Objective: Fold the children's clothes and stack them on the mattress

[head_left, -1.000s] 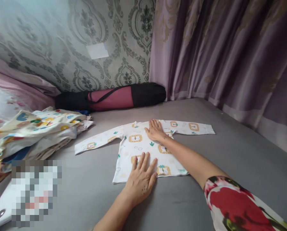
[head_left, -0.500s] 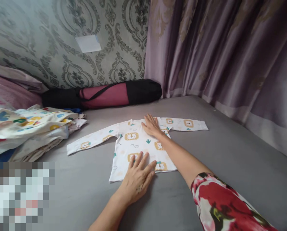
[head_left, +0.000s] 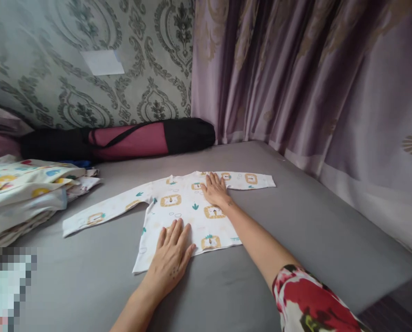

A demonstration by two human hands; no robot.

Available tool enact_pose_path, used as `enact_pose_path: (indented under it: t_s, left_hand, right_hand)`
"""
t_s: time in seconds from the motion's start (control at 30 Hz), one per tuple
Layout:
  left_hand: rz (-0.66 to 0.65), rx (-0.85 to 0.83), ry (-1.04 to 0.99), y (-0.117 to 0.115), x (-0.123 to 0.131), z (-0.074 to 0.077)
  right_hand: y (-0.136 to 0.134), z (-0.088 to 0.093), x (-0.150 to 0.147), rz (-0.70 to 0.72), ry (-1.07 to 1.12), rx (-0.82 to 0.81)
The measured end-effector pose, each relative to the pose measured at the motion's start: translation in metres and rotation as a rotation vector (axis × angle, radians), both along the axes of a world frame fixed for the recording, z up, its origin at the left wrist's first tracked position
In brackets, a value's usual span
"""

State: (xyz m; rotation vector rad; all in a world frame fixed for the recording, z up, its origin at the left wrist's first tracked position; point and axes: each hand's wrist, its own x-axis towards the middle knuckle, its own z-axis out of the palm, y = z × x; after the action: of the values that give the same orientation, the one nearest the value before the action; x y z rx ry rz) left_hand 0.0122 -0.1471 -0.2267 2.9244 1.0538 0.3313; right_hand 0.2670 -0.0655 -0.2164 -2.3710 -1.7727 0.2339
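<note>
A small white long-sleeved shirt (head_left: 185,226) printed with tan lion faces and green leaves lies spread on a grey bed sheet (head_left: 88,276), both sleeves stretched out sideways. My left hand (head_left: 173,253) rests flat on its lower hem area, fingers extended and slightly apart. Farther up, my right hand (head_left: 215,190) lies flat near the shoulder where the right-side sleeve begins. Neither hand grips the cloth. Part of the shirt's right side is hidden under my right hand and forearm.
A pile of folded clothes (head_left: 22,198) sits at the left. Along the patterned wall lies a long black and maroon bag (head_left: 130,140) with a strap. Purple curtains (head_left: 278,69) hang at the right. A blurred-out patch (head_left: 5,290) covers the lower left corner.
The view has turned to the right, so everything appears farther left. My right hand has slid from the collar toward the right-side shoulder; my left hand stays near the hem.
</note>
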Motion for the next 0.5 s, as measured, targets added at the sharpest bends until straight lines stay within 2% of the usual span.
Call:
enact_pose_path:
  t_s: [0.2,0.27,0.33,0.4,0.43,0.5]
  left_hand:
    - [-0.073,-0.022,-0.086,0.005,-0.004,0.003]
    - [-0.082,-0.021,-0.116,0.007,-0.005,0.003]
    - [-0.09,-0.013,-0.14,0.009,-0.005,0.003]
    - [-0.097,-0.004,-0.16,0.011,-0.005,0.003]
    - [-0.1,-0.001,-0.165,0.012,-0.005,0.003]
    - [-0.098,0.004,-0.176,0.013,-0.004,0.003]
  right_hand:
    - [0.008,0.007,0.012,0.027,0.151,-0.026]
    - [0.012,0.014,0.029,0.057,0.3,0.001]
    - [0.013,0.023,0.056,0.041,0.479,0.106]
    - [0.009,0.032,0.088,-0.083,0.577,0.242]
    - [0.003,0.036,0.105,-0.169,0.563,0.303]
    - [-0.014,0.041,0.135,-0.426,0.421,0.403]
